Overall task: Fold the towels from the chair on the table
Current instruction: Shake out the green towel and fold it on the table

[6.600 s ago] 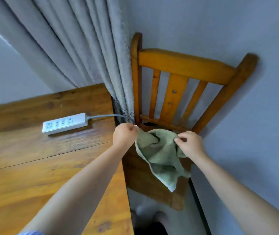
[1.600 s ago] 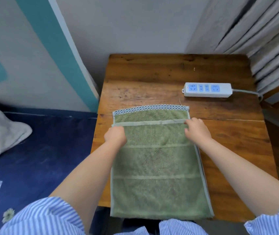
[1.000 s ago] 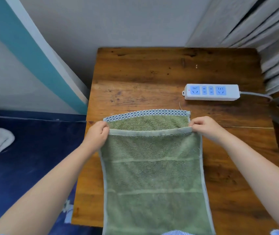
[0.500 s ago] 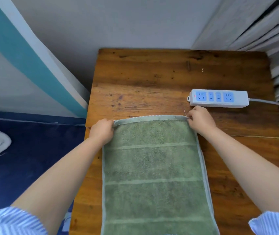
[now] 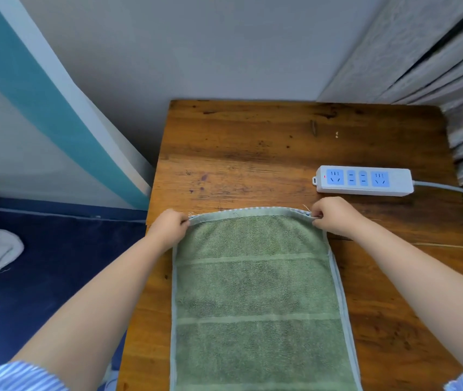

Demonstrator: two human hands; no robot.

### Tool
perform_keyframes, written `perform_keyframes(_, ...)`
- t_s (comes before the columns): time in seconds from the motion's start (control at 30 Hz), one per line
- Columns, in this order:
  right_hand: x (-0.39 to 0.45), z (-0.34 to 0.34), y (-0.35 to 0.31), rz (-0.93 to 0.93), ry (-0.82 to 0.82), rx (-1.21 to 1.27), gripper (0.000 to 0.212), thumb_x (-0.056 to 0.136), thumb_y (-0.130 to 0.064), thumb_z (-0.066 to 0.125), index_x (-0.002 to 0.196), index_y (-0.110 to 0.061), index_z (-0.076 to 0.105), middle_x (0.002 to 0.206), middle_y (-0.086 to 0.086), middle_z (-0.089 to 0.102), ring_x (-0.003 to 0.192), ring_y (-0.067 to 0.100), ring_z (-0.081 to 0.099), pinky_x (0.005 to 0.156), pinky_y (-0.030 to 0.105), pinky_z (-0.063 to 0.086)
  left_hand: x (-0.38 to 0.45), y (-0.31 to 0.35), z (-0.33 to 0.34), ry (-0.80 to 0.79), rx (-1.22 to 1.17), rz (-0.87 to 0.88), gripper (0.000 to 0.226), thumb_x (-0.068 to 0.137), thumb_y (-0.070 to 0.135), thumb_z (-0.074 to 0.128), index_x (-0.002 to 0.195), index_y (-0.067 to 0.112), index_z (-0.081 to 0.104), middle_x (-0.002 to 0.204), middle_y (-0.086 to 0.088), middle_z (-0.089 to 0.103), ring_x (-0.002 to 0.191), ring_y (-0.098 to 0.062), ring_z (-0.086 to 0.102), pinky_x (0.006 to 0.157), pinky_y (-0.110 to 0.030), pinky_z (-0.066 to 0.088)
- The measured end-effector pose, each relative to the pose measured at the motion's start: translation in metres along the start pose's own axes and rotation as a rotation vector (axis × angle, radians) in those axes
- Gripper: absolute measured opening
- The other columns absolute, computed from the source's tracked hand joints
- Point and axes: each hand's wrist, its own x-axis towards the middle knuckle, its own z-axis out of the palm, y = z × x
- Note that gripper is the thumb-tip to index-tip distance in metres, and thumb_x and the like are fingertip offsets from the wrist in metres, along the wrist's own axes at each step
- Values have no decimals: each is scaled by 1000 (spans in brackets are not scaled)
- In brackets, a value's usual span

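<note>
A green towel point(image 5: 255, 292) lay doubled on the wooden tabletop point(image 5: 252, 153), running from the centre down toward 6 o'clock, its far edges stacked together. The left hand point(image 5: 168, 228) pinched the far corner at 9 o'clock of the towel, its grip curled round the hem. The right hand point(image 5: 334, 215) pinched the opposite far corner at 3 o'clock, fingers pressed onto the edge. A white power strip point(image 5: 364, 183) sat just beyond the right hand, at 1 o'clock of the towel, apart from it.
</note>
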Motion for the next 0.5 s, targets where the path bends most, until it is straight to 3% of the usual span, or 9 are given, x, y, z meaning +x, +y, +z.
perform_keyframes(0.1, -8, -4, 5, -12, 83, 135, 8, 81, -8, 63, 74, -12, 60, 74, -1, 55, 75, 16, 51, 64, 24, 38, -10, -8, -7, 127, -141, 47, 24, 92, 15, 52, 111, 5, 62, 105, -10, 64, 102, -26, 56, 84, -31, 42)
perform_keyframes(0.17, -18, -6, 7, -22, 98, 187, 15, 80, -8, 65, 69, -15, 58, 69, -5, 54, 71, 13, 50, 56, 19, 35, -19, -13, -11, 106, -193, 76, 28, 91, 15, 53, 118, 9, 55, 95, -6, 60, 91, -21, 55, 77, -28, 41)
perform_keyframes(0.27, -34, -15, 6, -30, 113, 232, 22, 78, -8, 68, 64, -20, 55, 70, -5, 54, 67, 9, 48, 54, 16, 34, -30, -18, -21, 27, 50, 178, 28, 94, 15, 47, 121, 11, 51, 101, -5, 55, 95, -21, 53, 78, -27, 40)
perform_keyframes(0.37, -56, -25, -1, -27, 151, 209, 23, 78, -7, 67, 65, -20, 55, 73, -2, 55, 72, 12, 50, 56, 20, 35, -44, -15, -32, -6, 365, 279, 10, 92, 8, 43, 94, 12, 52, 101, -6, 47, 90, -21, 48, 70, -28, 37)
perform_keyframes(0.5, -101, -32, -18, 6, 258, 151, 25, 81, -1, 61, 67, -19, 49, 81, 4, 54, 80, 19, 48, 65, 24, 36, -77, -8, -50, 135, 435, 289, 11, 92, 9, 45, 102, 10, 49, 106, -7, 47, 96, -24, 51, 71, -33, 43)
